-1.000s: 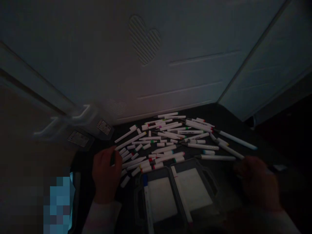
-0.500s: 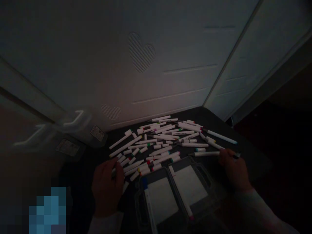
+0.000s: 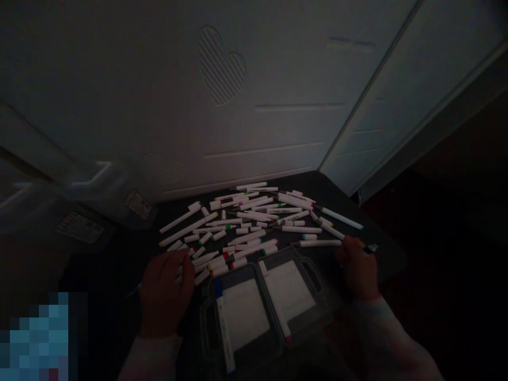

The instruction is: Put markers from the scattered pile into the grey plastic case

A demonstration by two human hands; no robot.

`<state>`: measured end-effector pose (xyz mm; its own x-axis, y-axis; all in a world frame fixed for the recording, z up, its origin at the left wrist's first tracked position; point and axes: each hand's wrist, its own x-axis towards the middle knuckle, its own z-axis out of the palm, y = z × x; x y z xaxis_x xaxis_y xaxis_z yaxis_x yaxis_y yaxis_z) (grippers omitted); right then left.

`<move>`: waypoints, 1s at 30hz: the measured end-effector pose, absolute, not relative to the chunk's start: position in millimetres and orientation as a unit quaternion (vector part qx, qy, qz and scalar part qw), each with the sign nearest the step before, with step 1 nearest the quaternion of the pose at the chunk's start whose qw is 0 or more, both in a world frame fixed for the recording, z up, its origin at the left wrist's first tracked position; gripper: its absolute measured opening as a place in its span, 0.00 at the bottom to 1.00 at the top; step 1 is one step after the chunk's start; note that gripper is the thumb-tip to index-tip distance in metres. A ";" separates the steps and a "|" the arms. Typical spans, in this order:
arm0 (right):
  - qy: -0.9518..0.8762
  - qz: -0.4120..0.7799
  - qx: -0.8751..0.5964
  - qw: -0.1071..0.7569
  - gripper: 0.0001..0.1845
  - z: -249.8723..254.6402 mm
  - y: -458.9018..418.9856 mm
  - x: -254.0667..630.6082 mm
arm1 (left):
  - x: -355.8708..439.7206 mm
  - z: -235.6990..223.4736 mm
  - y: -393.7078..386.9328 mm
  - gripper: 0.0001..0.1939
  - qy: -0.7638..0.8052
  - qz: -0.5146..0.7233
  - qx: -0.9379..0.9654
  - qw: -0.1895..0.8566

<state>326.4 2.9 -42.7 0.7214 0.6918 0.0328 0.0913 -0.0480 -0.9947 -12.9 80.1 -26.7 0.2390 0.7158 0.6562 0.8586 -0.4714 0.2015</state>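
Observation:
Several white markers [image 3: 254, 225] with coloured bands lie scattered, some with loose caps, on a dark surface [image 3: 381, 259]. In front of them an open grey case [image 3: 329, 296] holds a blue-capped marker [image 3: 223, 323] in its left half. A pink-ended marker [image 3: 275, 301] lies in its right half. My left hand [image 3: 162, 293] rests at the pile's near left edge, fingers curled over short pieces; what it grips is hidden in the dim light. My right hand [image 3: 357, 267] is closed at the pile's right end on a marker with a dark tip [image 3: 371, 247].
A white panelled wall [image 3: 278, 132] with an embossed heart [image 3: 220, 66] stands right behind the pile. Clear plastic containers with labels [image 3: 137, 203] sit at the left. The dark surface ends at the right. A pixelated blue patch [image 3: 35, 338] fills the bottom left.
My right hand has moved left and forward to the right end of the pile, holding a marker. My left hand has stayed at the pile's left edge. The view has shifted slightly.

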 end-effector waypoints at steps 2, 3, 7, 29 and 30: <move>-0.276 0.247 -0.676 0.638 0.19 -46.2 3.6 326.0 | -13.0 -26.9 79.6 0.07 -0.502 -0.351 -0.784 0.104; -0.271 0.251 -0.672 0.641 0.19 -47.4 4.2 326.0 | -13.2 -26.9 79.4 0.08 -0.504 -0.346 -0.785 0.102; -0.271 0.254 -0.667 0.646 0.19 -48.6 6.1 326.2 | -13.9 -27.4 80.5 0.08 -0.502 -0.327 -0.793 0.109; -0.316 0.235 -0.695 0.602 0.19 -43.5 5.0 325.3 | -12.3 -31.9 86.0 0.08 -0.444 -0.396 -0.790 0.148; -0.319 0.236 -0.693 0.602 0.19 -43.9 5.1 325.4 | -12.1 -31.3 85.9 0.08 -0.442 -0.393 -0.793 0.146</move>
